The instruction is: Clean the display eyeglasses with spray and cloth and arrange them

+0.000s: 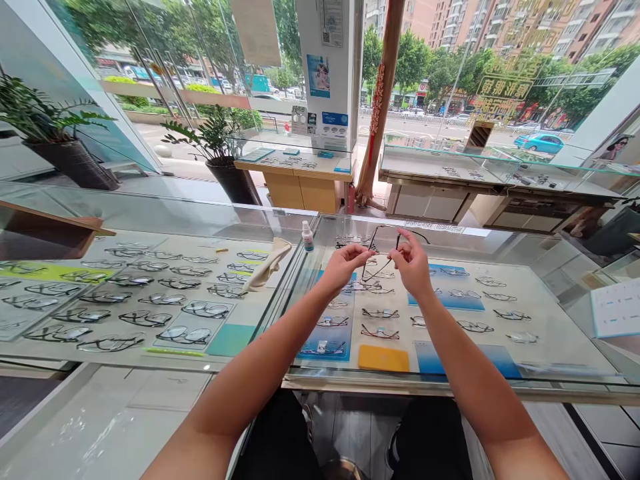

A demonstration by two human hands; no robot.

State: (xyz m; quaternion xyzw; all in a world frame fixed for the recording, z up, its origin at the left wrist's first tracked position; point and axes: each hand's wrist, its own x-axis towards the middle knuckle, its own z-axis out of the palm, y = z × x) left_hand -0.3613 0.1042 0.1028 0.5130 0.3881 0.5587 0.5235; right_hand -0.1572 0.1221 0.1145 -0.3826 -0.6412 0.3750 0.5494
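Observation:
A pair of dark, thin-framed eyeglasses (371, 245) is held up over the glass counter, between both hands. My left hand (347, 267) pinches it on the left side with thumb and forefinger. On the other side, the fingers of my right hand (414, 261) are closed on the same glasses. Left of the hands, a small white spray bottle (307, 237) stands upright on the counter. A beige cloth (270, 265) lies crumpled farther left.
Beneath the hands, the glass display counter (560, 313) holds rows of eyeglasses and an orange-yellow flat item (383, 358). Another display case (45, 350) adjoins it on the left. A wooden tray-like object (45, 223) sits at far left, and a white card (616, 310) at right.

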